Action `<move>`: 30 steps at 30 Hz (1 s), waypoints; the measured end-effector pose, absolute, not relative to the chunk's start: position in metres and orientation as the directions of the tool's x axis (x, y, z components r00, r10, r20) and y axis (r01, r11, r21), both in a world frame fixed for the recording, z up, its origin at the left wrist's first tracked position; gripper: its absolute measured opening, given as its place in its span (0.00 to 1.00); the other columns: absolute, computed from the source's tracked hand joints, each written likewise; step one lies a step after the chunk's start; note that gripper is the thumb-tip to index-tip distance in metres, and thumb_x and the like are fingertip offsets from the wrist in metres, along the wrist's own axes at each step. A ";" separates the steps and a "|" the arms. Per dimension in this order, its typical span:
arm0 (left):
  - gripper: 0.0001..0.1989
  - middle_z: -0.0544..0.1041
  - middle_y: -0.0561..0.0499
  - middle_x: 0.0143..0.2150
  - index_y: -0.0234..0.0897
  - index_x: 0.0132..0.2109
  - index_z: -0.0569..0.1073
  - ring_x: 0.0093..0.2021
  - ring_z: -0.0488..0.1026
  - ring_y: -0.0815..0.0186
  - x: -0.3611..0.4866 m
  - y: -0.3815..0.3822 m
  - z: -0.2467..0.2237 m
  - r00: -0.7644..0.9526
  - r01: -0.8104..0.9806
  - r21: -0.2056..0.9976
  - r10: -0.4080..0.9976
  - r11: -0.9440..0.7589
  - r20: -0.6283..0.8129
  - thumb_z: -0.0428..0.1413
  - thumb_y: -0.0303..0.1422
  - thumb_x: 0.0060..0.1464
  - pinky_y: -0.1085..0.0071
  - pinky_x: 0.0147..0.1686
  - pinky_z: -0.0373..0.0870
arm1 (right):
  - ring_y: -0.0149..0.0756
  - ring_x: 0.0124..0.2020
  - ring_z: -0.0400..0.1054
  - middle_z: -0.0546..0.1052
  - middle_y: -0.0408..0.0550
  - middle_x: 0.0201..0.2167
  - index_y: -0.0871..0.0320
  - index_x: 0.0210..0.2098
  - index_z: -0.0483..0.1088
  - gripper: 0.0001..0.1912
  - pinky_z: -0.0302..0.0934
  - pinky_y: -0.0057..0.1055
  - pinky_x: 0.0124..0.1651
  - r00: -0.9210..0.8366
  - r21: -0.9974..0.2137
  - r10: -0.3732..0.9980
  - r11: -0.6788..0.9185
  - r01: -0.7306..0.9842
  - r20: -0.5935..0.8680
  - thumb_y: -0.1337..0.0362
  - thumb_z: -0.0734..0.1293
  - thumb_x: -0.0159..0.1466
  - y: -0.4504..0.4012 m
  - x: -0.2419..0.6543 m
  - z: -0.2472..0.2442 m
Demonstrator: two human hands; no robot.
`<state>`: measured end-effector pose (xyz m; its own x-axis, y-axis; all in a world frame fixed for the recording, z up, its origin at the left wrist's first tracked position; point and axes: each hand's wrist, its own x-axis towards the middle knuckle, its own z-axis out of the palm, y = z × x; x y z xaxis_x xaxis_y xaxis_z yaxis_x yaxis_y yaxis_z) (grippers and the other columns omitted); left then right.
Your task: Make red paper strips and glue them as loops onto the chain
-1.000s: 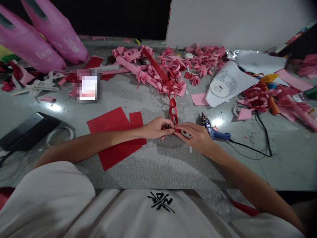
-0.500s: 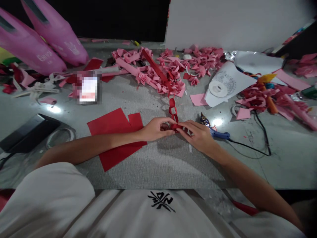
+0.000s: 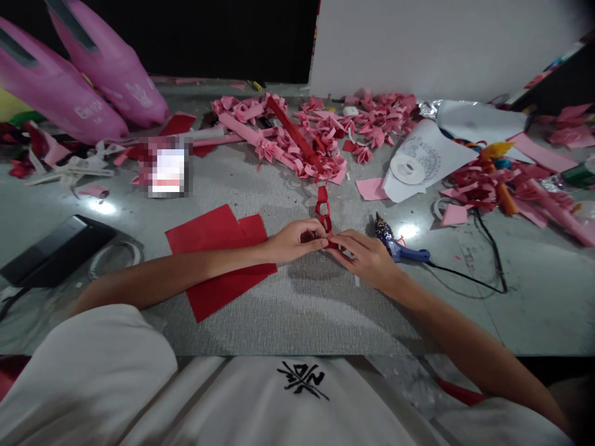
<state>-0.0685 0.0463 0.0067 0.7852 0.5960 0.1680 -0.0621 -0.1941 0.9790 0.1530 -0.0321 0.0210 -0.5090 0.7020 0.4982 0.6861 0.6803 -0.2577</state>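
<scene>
Between my hands is the near end of a red paper chain [image 3: 322, 207], made of linked loops running back toward the pink paper pile. My left hand [image 3: 301, 240] pinches the last red link from the left. From the other side, the fingertips of my right hand [image 3: 365, 253] press on the same link, partly hiding it. Red paper sheets [image 3: 218, 294] lie under and around my left forearm. Just right of my right hand a blue glue gun [image 3: 395, 244] rests on its side, its cord trailing right.
Folded pink paper pieces [image 3: 320, 139] heap at the back. A tape roll [image 3: 409, 167] sits on white paper at the right. Two pink bottles [image 3: 111, 68] lean at back left. A black device [image 3: 56, 251] and a coiled white cable [image 3: 115, 257] lie at the left.
My right hand has shifted slightly left, its fingers closing in nearer my left fingertips on the red link. The chain and the table things stay in place.
</scene>
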 end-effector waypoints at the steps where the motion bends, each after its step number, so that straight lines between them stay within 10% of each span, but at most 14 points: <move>1: 0.17 0.72 0.49 0.39 0.33 0.39 0.75 0.38 0.70 0.68 -0.069 0.047 0.006 0.792 -0.065 0.979 0.587 -0.193 0.168 0.60 0.45 0.65 0.71 0.39 0.66 | 0.39 0.39 0.79 0.83 0.53 0.42 0.57 0.52 0.74 0.09 0.76 0.34 0.40 -0.519 -0.239 0.693 0.687 0.686 0.500 0.65 0.67 0.72 -0.032 0.152 0.021; 16: 0.20 0.71 0.50 0.37 0.33 0.37 0.74 0.39 0.69 0.68 -0.071 0.055 0.014 0.878 -0.070 0.994 0.468 -0.080 0.100 0.61 0.49 0.62 0.70 0.41 0.67 | 0.38 0.40 0.78 0.81 0.53 0.43 0.58 0.56 0.70 0.13 0.75 0.34 0.39 -0.551 -0.179 0.670 0.701 0.691 0.497 0.66 0.66 0.73 -0.034 0.152 0.026; 30: 0.19 0.71 0.54 0.28 0.34 0.40 0.74 0.25 0.69 0.73 -0.074 0.054 0.014 0.920 -0.019 0.957 0.381 0.289 -0.097 0.63 0.48 0.62 0.77 0.24 0.71 | 0.38 0.43 0.78 0.80 0.52 0.44 0.54 0.53 0.69 0.11 0.74 0.35 0.45 -0.444 -0.300 0.701 0.670 0.680 0.558 0.70 0.64 0.73 -0.035 0.152 0.029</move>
<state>-0.0742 0.0542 0.0137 0.9197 0.3806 -0.0967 -0.0190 0.2891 0.9571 0.1516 -0.0348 0.0293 -0.4441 0.7007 0.5583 0.6797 0.6695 -0.2996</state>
